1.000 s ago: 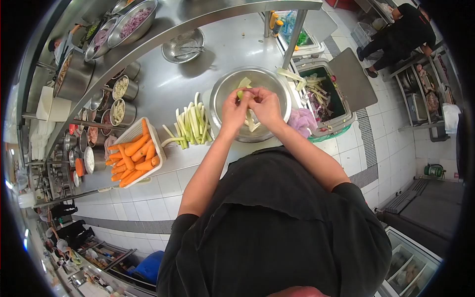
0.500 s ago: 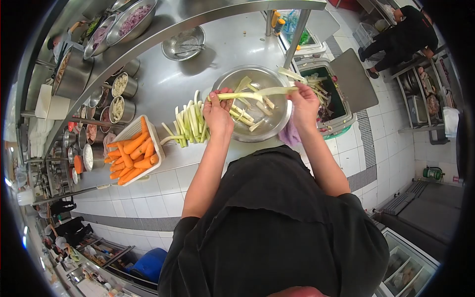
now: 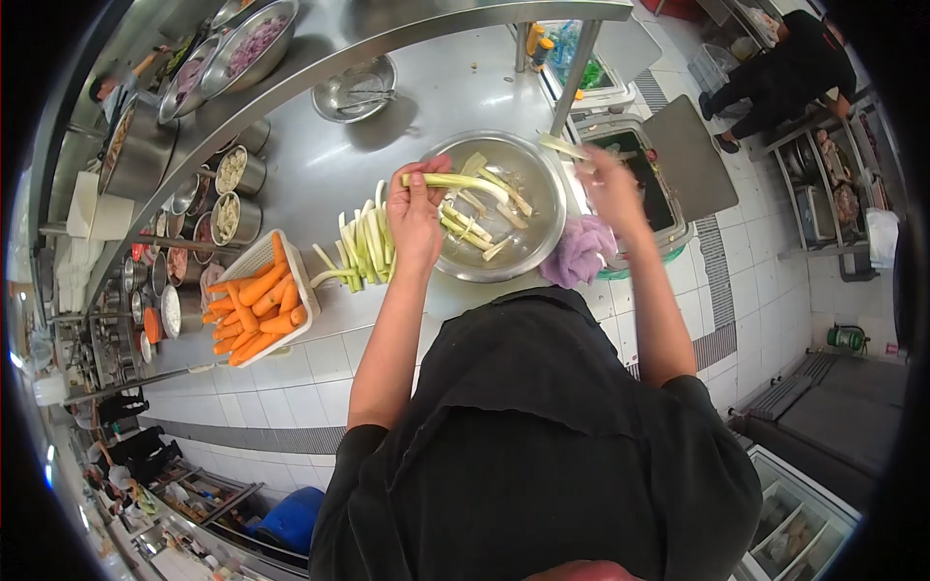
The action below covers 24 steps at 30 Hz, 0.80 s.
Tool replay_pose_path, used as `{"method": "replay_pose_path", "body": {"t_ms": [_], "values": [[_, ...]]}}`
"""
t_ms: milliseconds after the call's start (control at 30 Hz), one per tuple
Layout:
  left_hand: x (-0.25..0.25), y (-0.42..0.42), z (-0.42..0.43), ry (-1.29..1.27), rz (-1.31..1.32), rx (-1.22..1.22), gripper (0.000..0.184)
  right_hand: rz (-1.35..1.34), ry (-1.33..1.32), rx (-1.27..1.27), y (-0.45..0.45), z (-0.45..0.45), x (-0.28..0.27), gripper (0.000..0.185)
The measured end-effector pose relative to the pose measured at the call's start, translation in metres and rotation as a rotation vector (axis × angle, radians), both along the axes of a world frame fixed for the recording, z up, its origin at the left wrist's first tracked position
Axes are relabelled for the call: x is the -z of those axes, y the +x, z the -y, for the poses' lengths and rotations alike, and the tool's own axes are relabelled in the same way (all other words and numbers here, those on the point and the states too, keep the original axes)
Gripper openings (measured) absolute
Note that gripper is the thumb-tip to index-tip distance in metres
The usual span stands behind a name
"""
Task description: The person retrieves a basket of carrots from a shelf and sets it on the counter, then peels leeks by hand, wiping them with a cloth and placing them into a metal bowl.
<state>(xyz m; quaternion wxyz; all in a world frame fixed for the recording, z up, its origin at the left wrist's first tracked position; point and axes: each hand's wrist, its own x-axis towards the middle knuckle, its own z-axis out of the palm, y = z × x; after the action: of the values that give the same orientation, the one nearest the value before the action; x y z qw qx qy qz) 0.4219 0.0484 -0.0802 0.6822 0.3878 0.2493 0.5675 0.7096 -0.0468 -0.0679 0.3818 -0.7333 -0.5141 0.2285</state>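
Observation:
My left hand point(image 3: 418, 218) is closed around one end of a pale green leek stalk point(image 3: 472, 184), which reaches over a steel bowl point(image 3: 557, 208). Inside the bowl lie several other leek pieces point(image 3: 465, 228). My right hand point(image 3: 610, 189), smeared by motion, is over the near side of a grey waste bin point(image 3: 668, 237); whether its fingers hold anything cannot be made out. A pale leaf strip point(image 3: 562, 147) hangs at the bin's edge by that hand. Left of the bowl, a bunch of trimmed leek stalks point(image 3: 363, 242) rests on the steel counter.
A white basket of carrots point(image 3: 260, 300) stands at the counter's left. Beside the bowl is a purple cloth point(image 3: 579, 250). A smaller steel bowl point(image 3: 354, 89) sits farther back, under a raised shelf rail point(image 3: 387, 39). Another person point(image 3: 790, 73) stands at the upper right.
My right hand has moved away from the leek, outward over the bin, and the pale layer it was pulling is off the stalk. The purple cloth shows more fully. My left hand keeps its hold.

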Motion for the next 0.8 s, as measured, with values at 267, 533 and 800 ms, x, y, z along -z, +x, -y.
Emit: {"method": "replay_pose_path", "body": {"t_ms": [267,533,800], "values": [[-0.01,0.016,0.008,0.072,-0.084,0.165,0.022,-0.009,0.077,-0.291,-0.1,-0.016,-0.005,0.028],[-0.018,0.008,0.007,0.158,-0.501,0.066,0.023,0.383,0.332,-0.126,-0.102,-0.013,0.006,0.014],[-0.012,-0.004,0.005,0.327,-0.659,0.153,0.015,0.344,0.328,-0.042,-0.089,-0.018,0.01,0.012]]}}
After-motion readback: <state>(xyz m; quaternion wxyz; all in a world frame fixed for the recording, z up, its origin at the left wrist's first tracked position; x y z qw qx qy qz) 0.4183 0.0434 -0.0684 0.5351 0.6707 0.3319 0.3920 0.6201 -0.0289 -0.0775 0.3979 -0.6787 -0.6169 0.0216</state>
